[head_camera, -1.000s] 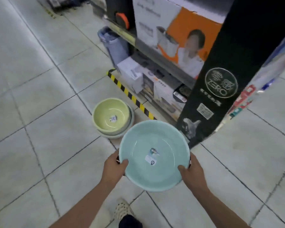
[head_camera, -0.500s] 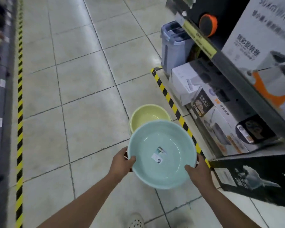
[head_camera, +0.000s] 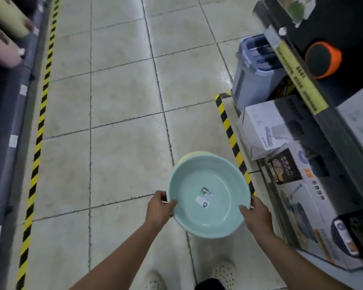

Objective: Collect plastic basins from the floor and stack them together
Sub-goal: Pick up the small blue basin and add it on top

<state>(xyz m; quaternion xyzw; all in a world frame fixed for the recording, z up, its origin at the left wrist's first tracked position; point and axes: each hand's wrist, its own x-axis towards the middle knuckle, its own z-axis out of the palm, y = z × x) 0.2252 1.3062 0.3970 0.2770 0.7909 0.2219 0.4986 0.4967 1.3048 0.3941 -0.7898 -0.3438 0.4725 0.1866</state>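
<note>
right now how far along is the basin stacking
Done: the pale teal round plastic basin is picked up. In hand: the left hand and right hand grip its rim on opposite sides, holding it over a yellow-green plastic basin on the tiled floor, only a rim sliver showing. Left: probably lowering the teal one into it.

Both forearms bare, entering from the bottom edge and converging toward the lower centre of the frame. Left hand [head_camera: 158,208] on the left rim of the teal basin [head_camera: 208,225], thumb hooked over the edge, fingers curled beneath. Right hand [head_camera: 258,214] opposite, on the right rim, thumb laid just inside the edge. Wrists straight, hands roughly level.
</note>
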